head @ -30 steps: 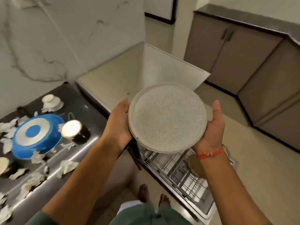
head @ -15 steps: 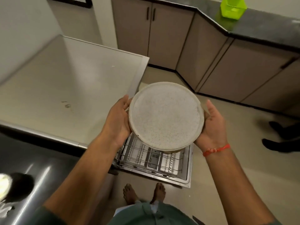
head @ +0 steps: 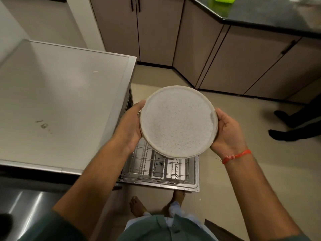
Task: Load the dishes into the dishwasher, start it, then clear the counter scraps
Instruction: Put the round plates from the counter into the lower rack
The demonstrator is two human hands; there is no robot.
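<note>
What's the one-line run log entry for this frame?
stage: loading | held: round speckled grey plate, left hand and right hand gripping rim | below: open dishwasher wire rack | plate not yet racked

plate between both hands, above open dishwasher rack

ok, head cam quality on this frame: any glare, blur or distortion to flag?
Head view: wide-angle bending, cabinet lines splay outward. Streaky glare on the steel counter at lower left; soft sheen on the dishwasher top. Dim, warm light. The plate, held by left hand and right hand, is sharp enough to show speckles; the rack below is shaded.
</note>
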